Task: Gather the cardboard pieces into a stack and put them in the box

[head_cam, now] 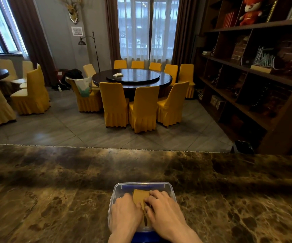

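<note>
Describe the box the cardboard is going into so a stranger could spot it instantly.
On the brown marble counter, near its front edge at centre, sits a clear plastic box with rounded corners. The left hand and right hand press tan cardboard pieces into it; nothing else stands on the counter.

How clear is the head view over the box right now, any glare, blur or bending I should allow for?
Head view: dim and warm over the marble counter; both hands, left hand and right hand, and the cardboard pieces in the clear box are slightly soft. The windows are blown out. Wide-angle bending tilts the shelves at the right edge.
</note>
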{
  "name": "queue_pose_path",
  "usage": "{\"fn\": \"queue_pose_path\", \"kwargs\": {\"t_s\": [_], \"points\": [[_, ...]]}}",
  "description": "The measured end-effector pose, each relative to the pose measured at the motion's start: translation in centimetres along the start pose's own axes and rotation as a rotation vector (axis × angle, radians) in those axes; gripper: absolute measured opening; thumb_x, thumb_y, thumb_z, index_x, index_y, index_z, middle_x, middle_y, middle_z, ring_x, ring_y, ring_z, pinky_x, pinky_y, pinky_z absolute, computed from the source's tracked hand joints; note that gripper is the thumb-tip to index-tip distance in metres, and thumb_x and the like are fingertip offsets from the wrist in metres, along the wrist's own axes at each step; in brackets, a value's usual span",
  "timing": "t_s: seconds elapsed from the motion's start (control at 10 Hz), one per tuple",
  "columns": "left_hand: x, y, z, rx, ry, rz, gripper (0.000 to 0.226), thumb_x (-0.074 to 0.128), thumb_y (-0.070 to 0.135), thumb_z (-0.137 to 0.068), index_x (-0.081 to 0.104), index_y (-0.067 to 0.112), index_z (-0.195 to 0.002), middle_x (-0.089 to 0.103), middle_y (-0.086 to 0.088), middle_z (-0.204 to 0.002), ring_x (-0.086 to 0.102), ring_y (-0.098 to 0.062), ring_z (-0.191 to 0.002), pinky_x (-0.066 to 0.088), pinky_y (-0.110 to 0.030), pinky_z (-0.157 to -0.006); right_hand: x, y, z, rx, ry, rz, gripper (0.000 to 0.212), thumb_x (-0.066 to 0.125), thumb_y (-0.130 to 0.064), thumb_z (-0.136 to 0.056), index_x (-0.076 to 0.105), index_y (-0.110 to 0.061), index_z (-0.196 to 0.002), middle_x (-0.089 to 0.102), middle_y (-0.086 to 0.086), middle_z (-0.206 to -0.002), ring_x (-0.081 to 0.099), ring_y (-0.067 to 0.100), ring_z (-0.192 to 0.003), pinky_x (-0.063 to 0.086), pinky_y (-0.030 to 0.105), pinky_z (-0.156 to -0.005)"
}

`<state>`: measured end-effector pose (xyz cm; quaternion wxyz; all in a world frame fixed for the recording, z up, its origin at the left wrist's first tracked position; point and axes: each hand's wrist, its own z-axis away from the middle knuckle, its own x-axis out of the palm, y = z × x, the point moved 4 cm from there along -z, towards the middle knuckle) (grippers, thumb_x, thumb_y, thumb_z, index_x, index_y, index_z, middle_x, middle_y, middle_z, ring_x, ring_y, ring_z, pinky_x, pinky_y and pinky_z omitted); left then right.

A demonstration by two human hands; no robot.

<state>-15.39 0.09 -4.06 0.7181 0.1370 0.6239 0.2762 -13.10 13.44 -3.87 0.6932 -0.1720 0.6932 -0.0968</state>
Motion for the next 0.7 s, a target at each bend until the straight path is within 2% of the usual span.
{"fn": "queue_pose_path", "kwargs": {"t_s": [0.1,0.2,0.3,0.4,0.5,0.6,0.7], "points": [[-0.2,0.2,-0.1,0.017,-0.004,-0.009,0.032,0.055,0.051,-0.097,0.067,0.026,-0.111,0.074,0.004,-0.107,0.068,-0.013,-0.097,0.061,-0.032,-0.09,-0.5,0.1,0.2,-0.01,0.04,-0.008,0.032,0.051,-0.04,-0.1,0.061,-0.032,-0.13,0.054,-0.011,-0.14,0.049,0.01,-0.123,0.045,0.031,-0.106],[-1.1,0.5,-0.2,0.075,0.078,-0.076,0.041,0.058,0.05,-0.097,0.058,0.025,-0.129,0.071,0.007,-0.109,0.068,-0.011,-0.096,0.058,-0.027,-0.08,-2.1,0.4,0.5,-0.006,0.151,-0.042,0.029,0.054,-0.043,-0.098,0.061,-0.036,-0.125,0.057,-0.015,-0.128,0.05,0.002,-0.114,0.047,0.023,-0.098],[-3.7,1.4,0.1,0.225,0.224,-0.095,0.036,0.063,0.05,-0.094,0.058,0.031,-0.124,0.066,0.014,-0.092,0.063,-0.003,-0.078,0.054,-0.02,-0.067,-4.4,1.2,0.8,0.024,0.298,-0.012,0.026,0.054,-0.047,-0.096,0.061,-0.04,-0.12,0.057,-0.017,-0.118,0.049,-0.001,-0.106,0.05,0.024,-0.095],[-5.8,2.0,0.0,0.41,0.329,-0.172,0.052,0.06,0.056,-0.093,0.053,0.031,-0.139,0.068,0.007,-0.128,0.06,-0.011,-0.12,0.052,-0.032,-0.102,-6.1,3.2,1.2,0.144,0.283,0.053,0.045,0.049,-0.057,-0.096,0.055,-0.036,-0.135,0.054,-0.009,-0.14,0.044,0.01,-0.132,0.04,0.035,-0.114],[-7.3,2.4,-0.1,0.478,0.277,-0.383,0.073,0.046,0.069,-0.093,0.037,0.033,-0.155,0.043,0.002,-0.161,0.03,-0.02,-0.153,0.016,-0.043,-0.129,-7.2,5.0,1.7,0.245,0.171,0.125,0.062,0.034,-0.068,-0.096,0.043,-0.036,-0.148,0.038,0.0,-0.159,0.027,0.02,-0.149,0.021,0.045,-0.124],[-7.7,2.3,0.0,0.494,0.189,-0.443,0.081,0.036,0.077,-0.091,0.023,0.037,-0.16,0.026,-0.001,-0.17,0.014,-0.022,-0.159,0.004,-0.047,-0.131,-8.0,6.0,2.5,0.285,0.12,0.104,0.067,0.032,-0.071,-0.094,0.038,-0.036,-0.151,0.031,0.002,-0.164,0.021,0.023,-0.152,0.018,0.048,-0.125],[-8.5,2.1,0.5,0.504,0.156,-0.482,0.085,0.037,0.079,-0.09,0.018,0.038,-0.161,0.022,-0.002,-0.171,0.012,-0.023,-0.159,0.007,-0.047,-0.131,-9.2,5.9,2.8,0.264,0.133,0.107,0.064,0.037,-0.069,-0.094,0.038,-0.036,-0.15,0.033,0.001,-0.162,0.025,0.022,-0.15,0.025,0.047,-0.122]]}}
